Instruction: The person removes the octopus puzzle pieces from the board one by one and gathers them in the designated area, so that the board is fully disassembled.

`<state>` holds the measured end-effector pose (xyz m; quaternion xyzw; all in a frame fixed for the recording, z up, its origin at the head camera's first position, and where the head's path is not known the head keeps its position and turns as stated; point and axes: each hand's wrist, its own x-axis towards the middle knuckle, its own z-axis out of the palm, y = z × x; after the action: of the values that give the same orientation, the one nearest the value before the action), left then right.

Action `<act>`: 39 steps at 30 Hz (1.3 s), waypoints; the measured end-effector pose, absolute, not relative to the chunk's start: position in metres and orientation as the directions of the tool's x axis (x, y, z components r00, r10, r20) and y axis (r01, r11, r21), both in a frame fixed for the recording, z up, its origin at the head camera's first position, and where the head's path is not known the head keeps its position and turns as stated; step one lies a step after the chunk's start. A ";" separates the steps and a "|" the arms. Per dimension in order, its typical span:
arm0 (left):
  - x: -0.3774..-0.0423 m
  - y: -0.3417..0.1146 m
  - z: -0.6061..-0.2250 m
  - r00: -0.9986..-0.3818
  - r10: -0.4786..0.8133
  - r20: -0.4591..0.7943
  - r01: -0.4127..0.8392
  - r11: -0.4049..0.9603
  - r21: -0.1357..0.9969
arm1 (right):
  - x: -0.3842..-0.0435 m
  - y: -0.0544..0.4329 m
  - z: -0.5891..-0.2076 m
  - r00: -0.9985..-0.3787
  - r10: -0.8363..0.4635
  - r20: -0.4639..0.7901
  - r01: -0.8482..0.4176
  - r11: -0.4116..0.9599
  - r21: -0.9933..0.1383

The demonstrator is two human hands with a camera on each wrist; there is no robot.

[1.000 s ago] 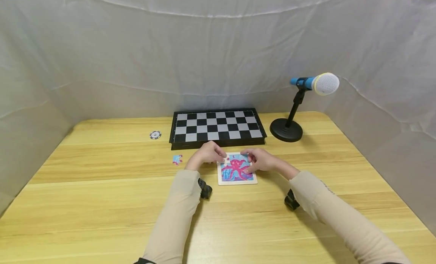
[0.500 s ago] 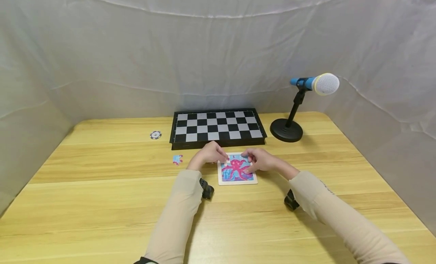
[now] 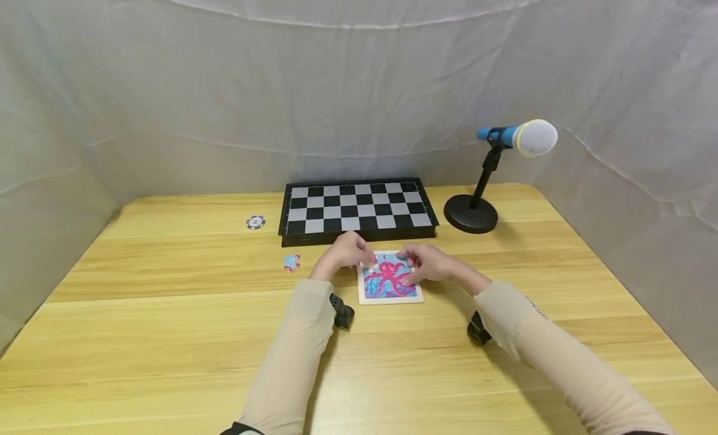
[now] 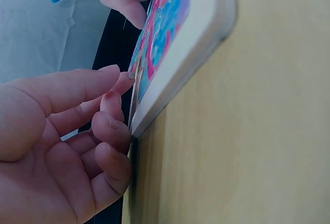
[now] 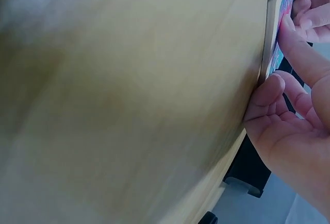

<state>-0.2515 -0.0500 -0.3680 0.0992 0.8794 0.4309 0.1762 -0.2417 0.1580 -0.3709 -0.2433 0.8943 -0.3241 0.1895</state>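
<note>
A square jigsaw puzzle [image 3: 389, 284] with a pink octopus lies in a pale tray [image 3: 392, 301] on the table. My left hand [image 3: 350, 250] is at the upper left corner, thumb and index fingertips together over the picture; they seem to pinch a small puzzle piece, mostly hidden by the fingers. In the left wrist view the other fingers of the left hand [image 4: 67, 136] curl beside the tray edge. My right hand [image 3: 429, 263] holds the right side, its thumb [image 5: 296, 44] on the picture and other fingers at the edge. A loose blue-and-pink puzzle piece [image 3: 291, 263] lies to the left.
Behind the puzzle lies a black-and-white checkered board [image 3: 359, 207] in a black frame. A round chip [image 3: 255, 222] is at its left. To the right, a blue microphone [image 3: 535, 138] sits on a black stand [image 3: 471, 214]. Grey cloth [image 3: 336, 92] hangs around the table.
My left hand has moved slightly right, its fingertips further over the tray's upper left corner. The right hand, the puzzle and the loose piece stay where they were.
</note>
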 end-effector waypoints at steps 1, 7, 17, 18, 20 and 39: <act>-0.252 -0.050 -0.368 -0.920 0.322 -0.223 0.021 0.609 0.793 | -0.242 0.158 -0.370 -0.809 -0.561 -0.179 -0.317 0.671 -0.670; -0.253 -0.047 -0.369 -0.926 0.303 -0.226 0.013 0.623 0.782 | -0.241 0.157 -0.369 -0.808 -0.562 -0.177 -0.318 0.668 -0.673; -0.251 -0.045 -0.365 -0.925 0.300 -0.232 0.018 0.646 0.763 | -0.239 0.157 -0.369 -0.818 -0.537 -0.203 -0.255 0.658 -0.709; -0.251 -0.045 -0.365 -0.925 0.300 -0.234 0.017 0.648 0.762 | -0.239 0.157 -0.369 -0.815 -0.546 -0.195 -0.267 0.651 -0.710; -0.251 -0.045 -0.365 -0.924 0.300 -0.236 0.018 0.653 0.757 | -0.238 0.157 -0.369 -0.804 -0.569 -0.174 -0.297 0.637 -0.711; -0.254 -0.044 -0.368 -0.921 0.297 -0.251 0.009 0.662 0.749 | -0.237 0.157 -0.366 -0.752 -0.642 -0.152 -0.389 0.618 -0.683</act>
<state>-0.2540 -0.0445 -0.3679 0.0856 0.8939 0.4019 0.1789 -0.2367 0.1573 -0.3662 -0.2935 0.8782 -0.3235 0.1948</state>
